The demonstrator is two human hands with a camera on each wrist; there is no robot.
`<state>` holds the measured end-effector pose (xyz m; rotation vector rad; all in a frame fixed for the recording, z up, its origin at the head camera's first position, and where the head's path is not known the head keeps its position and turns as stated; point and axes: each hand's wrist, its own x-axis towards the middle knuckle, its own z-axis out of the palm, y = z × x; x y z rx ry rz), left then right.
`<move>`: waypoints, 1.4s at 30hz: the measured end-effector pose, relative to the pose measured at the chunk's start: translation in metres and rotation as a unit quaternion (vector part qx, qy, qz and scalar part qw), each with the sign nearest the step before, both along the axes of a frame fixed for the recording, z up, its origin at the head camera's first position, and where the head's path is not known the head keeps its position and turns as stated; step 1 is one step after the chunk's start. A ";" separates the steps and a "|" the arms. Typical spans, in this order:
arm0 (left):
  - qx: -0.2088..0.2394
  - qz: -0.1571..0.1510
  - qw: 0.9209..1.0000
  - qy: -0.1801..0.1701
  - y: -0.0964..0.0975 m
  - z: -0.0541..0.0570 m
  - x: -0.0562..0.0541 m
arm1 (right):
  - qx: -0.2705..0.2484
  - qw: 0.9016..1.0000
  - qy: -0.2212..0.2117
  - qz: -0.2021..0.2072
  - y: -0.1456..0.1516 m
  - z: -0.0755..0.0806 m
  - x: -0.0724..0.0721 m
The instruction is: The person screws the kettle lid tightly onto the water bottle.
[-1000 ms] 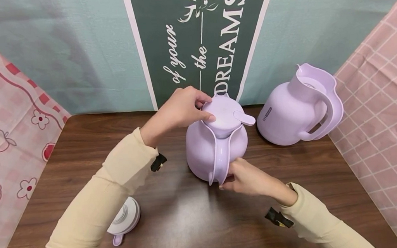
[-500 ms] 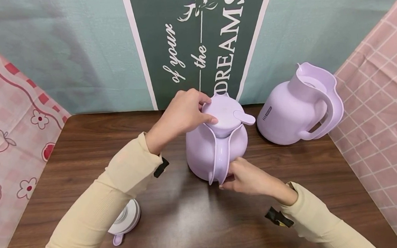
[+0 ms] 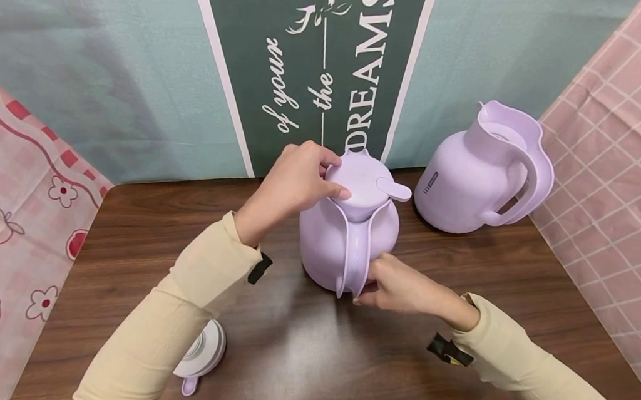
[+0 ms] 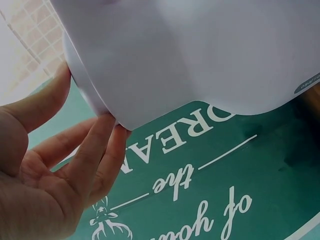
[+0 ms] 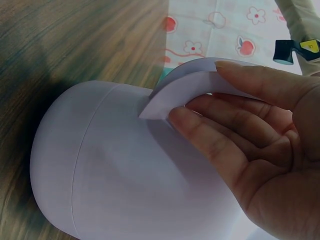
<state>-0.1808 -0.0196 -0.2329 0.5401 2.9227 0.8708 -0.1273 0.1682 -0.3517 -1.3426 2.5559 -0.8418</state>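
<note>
A lilac thermos jug (image 3: 324, 250) stands upright on the table, its handle toward me. Its round lid (image 3: 360, 181) sits in the mouth, with a small tab pointing right. My left hand (image 3: 298, 176) holds the lid's left edge, thumb toward the near side and fingers round the far side. In the left wrist view the fingertips meet the lid's rim (image 4: 85, 82) right beside the jug's lip. Low on the jug, my right hand (image 3: 403, 286) grips the handle (image 3: 359, 250). The right wrist view shows thumb and fingers on either side of the handle's lower end (image 5: 182, 92).
A second lilac jug (image 3: 452, 183), without a lid, stands at the back right near the pink wall covering (image 3: 626, 201). Another lid (image 3: 211, 353) lies underside up at front left, partly behind my left sleeve. A green printed hanging (image 3: 264, 60) is close behind the jug.
My left hand and sleeve have shifted slightly right, with the thumb a little further over the lid. Jug, lid and right hand look nearly unmoved.
</note>
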 end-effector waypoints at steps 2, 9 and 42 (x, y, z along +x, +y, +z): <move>-0.002 0.001 1.000 -0.004 0.000 0.000 -0.001 | 0.001 1.000 0.004 0.000 0.000 0.000 0.000; -0.012 -0.006 1.000 -0.010 -0.001 0.002 -0.004 | 0.005 1.000 0.006 -0.004 0.000 0.000 0.000; -0.019 -0.030 0.998 -0.047 -0.006 0.006 -0.015 | -0.006 1.000 0.008 -0.002 0.000 -0.001 0.001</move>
